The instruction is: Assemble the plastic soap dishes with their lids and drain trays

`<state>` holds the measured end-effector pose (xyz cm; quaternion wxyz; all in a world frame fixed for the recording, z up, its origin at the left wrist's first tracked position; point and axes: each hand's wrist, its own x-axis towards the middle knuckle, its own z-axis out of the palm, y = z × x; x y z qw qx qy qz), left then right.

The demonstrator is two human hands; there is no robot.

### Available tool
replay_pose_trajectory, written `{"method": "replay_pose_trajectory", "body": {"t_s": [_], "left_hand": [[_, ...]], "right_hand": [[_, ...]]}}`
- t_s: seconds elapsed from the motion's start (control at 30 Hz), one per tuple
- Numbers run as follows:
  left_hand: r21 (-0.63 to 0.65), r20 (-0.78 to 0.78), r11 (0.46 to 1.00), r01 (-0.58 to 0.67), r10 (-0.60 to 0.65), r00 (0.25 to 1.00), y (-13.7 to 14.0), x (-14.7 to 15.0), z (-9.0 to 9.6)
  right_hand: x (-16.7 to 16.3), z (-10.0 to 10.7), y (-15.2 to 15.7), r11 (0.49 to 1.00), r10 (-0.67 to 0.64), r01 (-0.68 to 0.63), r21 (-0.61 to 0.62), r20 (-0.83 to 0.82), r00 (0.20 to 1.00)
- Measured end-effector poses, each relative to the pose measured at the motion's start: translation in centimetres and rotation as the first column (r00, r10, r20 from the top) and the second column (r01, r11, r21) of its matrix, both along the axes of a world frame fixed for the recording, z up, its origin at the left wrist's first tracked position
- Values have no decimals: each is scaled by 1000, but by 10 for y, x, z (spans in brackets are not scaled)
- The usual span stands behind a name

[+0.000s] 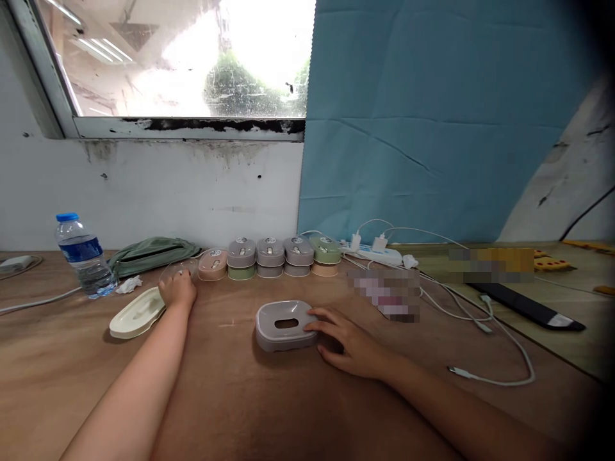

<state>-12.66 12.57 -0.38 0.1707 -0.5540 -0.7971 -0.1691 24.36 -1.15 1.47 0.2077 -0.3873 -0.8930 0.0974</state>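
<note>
At the middle of the table sits a grey oval plastic cover (273, 333) with a long slot in its top. My right hand (353, 346) holds its right end, fingertips on the upper rim and thumb lower at the side. My left hand (179, 291) reaches forward with curled fingers on a clear plastic lid (189, 267); the fingertips are partly hidden. Just left of that hand lies a shallow cream oval tray (132, 315). Behind them stand lidded oval boxes in a row, among them a pink one (212, 265), grey-topped ones (270, 253) and a green-topped one (325, 250).
To the left are a water bottle (84, 256), crumpled tissue (129, 285) and a green pouch (151, 253). A power strip (384, 254) with white cables (509, 383) lies at the right, near a black strap-like object (523, 307). A wall closes off the back.
</note>
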Motion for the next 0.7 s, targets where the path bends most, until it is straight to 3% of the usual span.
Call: {"method": "replay_pose_trajectory", "body": {"t_s": [0.3,0.57,0.63,0.7], "left_hand": [[5,-36,999,-45,45,998,-13,7,8],[8,-327,999,-47,47,944,-66,-9,20],[-68,-293,989,-133,108,950,-77,-24,20],[-181,-137,966,-184,160,978,-83,-43,18]], "right_hand": [[0,-1,-2,999,-6,4,-37,-55,998],[-1,2,-8,999,-26,23,-40,-90,996],[-2,0,-8,999,-43,40,-27,-138,989],[-3,-3,-7,998,-54,50,-24,-194,980]]}}
